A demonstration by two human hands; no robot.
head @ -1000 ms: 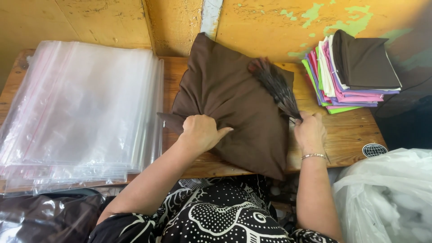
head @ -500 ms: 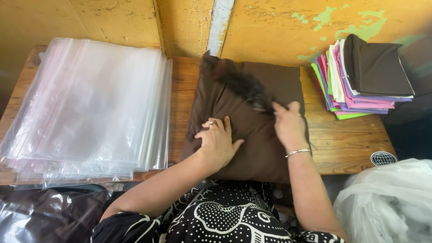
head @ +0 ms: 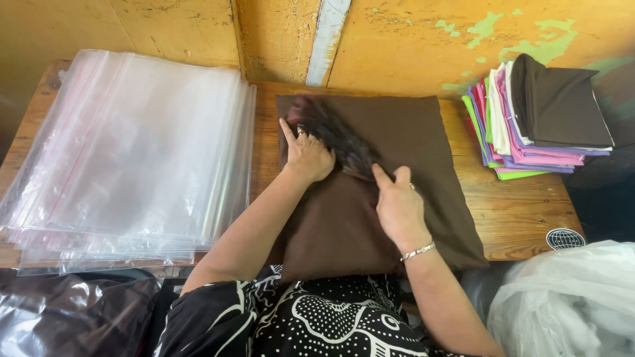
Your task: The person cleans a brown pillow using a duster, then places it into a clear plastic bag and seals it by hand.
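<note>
A brown square cushion [head: 423, 139] lies flat on the wooden table [head: 522, 211] in front of me. Across its upper left lies a dark feathery tuft [head: 337, 139], blurred by motion. My left hand [head: 305, 157] rests on the cushion's upper left part beside the tuft, index finger stretched out and touching it. My right hand [head: 397, 206], with a bracelet at the wrist, sits near the cushion's middle and pinches the tuft's lower end.
A thick stack of clear plastic bags [head: 132, 145] covers the table's left side. Folded fabrics in several colours [head: 542, 119] are piled at the right. A white bag of stuffing [head: 569, 297] sits at lower right, dark plastic [head: 73, 317] at lower left. A yellow wall stands behind.
The cushion was turned from a tilted diamond to lie square and flat. Both hands moved up onto it, and the tuft swept from the right side to the upper left.
</note>
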